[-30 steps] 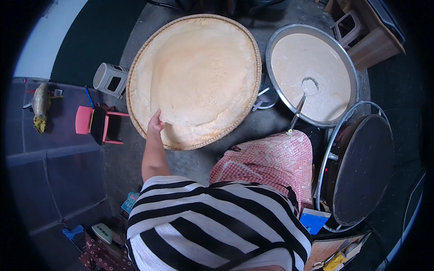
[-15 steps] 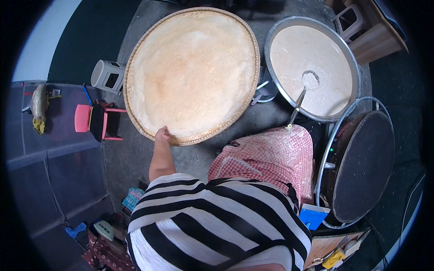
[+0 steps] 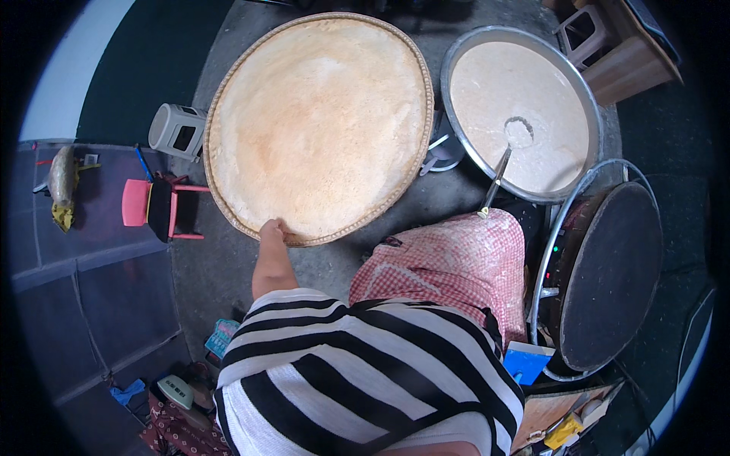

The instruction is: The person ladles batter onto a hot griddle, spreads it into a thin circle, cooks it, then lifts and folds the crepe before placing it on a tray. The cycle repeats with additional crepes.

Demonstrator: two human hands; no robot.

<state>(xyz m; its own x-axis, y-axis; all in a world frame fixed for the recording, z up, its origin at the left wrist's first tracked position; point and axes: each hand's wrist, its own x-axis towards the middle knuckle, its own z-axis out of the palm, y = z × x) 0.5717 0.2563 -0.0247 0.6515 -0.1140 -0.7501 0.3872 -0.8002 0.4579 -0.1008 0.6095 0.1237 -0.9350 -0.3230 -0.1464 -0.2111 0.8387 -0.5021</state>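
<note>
A very wide, thin, pale-brown pancake (image 3: 319,125) covers a round woven tray (image 3: 211,182) in front of me. At the near-left rim is my left hand (image 3: 274,230), its fingers closed in what looks like a pinch on the pancake's edge; the fingertips are partly hidden. My right hand is out of view. Right of the tray, a large metal basin (image 3: 449,106) holds pale batter (image 3: 517,87). A ladle (image 3: 499,176) rests with its bowl in the batter, its handle leaning toward my red-checked apron (image 3: 449,251).
To the right stands a round black griddle (image 3: 612,277) inside a metal ring (image 3: 534,304). A blue scraper (image 3: 526,363) lies near my right side. Left of the tray are a pale stool (image 3: 179,131) and a small pink chair (image 3: 137,203). Another stool (image 3: 584,34) stands behind the basin.
The view has shifted slightly. My left hand stays at the same rim spot, its fingers curled a little more. A red light now shows below the green one by the griddle.
</note>
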